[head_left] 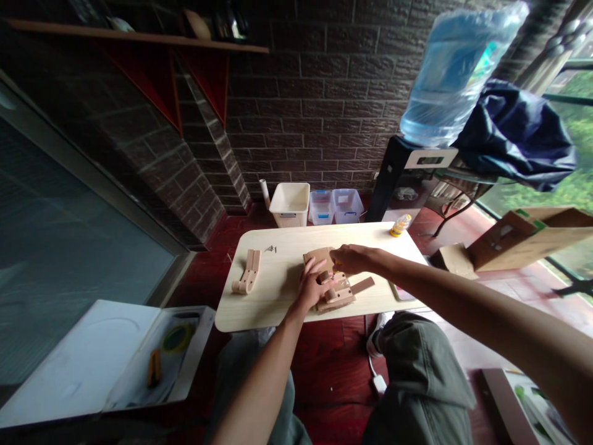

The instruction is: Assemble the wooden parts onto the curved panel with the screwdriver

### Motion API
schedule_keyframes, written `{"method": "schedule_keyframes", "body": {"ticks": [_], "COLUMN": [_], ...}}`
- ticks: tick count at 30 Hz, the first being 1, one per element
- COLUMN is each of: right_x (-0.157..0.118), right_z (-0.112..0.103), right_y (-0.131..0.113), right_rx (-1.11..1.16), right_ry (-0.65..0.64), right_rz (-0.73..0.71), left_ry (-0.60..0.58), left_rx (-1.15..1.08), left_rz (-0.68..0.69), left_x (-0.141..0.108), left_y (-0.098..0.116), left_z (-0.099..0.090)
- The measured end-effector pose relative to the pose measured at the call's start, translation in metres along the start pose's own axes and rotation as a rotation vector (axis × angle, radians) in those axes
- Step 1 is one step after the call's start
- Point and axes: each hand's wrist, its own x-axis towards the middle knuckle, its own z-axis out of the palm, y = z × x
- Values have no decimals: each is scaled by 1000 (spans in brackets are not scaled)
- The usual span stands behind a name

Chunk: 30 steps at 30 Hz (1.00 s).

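A wooden assembly [340, 298] of light brown boards, with round pegs and dark holes, lies at the front middle of the table. My left hand [311, 285] holds its left side, fingers and thumb spread around the wood. Above it, my right hand [349, 259] is closed in a fist around a small yellow-handled tool [336, 264], which points down at the assembly. The fist hides most of this tool, so its exact kind is unclear. Farther left lies a separate wooden piece [250, 272] with a rounded end, and close to it a few small metal screws [271, 249].
The pale table [282, 303] stands before a brick wall. A yellow-capped clear bottle [400, 225] is at its back right corner. Behind are a cream bin [290, 201] and clear plastic boxes [334, 207]. An opened white case [152, 358] sits at the lower left, cardboard boxes [514, 241] at right.
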Motion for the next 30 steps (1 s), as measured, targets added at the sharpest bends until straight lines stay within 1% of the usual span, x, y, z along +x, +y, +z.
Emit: {"method": "schedule_keyframes", "body": {"ticks": [2, 4, 7, 9, 12, 15, 18, 21, 24, 27, 30], "right_x": [-1, -2, -7, -11, -15, -14, -8, 1, 10, 15, 17], "right_z": [-1, -4, -12, -19, -27, -30, -23, -9, 3, 6, 3], "right_y": [-1, -2, -5, -9, -13, -12, -3, 7, 16, 22, 24], "right_rx": [7, 27, 59, 65, 31, 38, 34, 10, -4, -7, 14], "right_ry": [18, 19, -11, -34, -36, -61, -37, 34, 61, 55, 24], "right_rz": [28, 31, 38, 35, 27, 4, -36, -99, -145, -169, -189], "left_ry": [-19, -11, 7, -12, -45, -52, -56, -56, -35, -35, -79], "left_rx": [15, 32, 54, 74, 109, 136, 156, 164, 169, 179, 174], "left_rz": [19, 25, 18, 31, 74, 111, 133, 157, 165, 156, 131], "left_x": [0, 1, 2, 3, 5, 7, 9, 10, 12, 14, 16], "left_y": [-2, -3, -4, -4, -5, -7, -11, -16, -19, -20, -18], "left_z": [1, 2, 3, 2, 1, 0, -1, 0, 1, 0, -2]}}
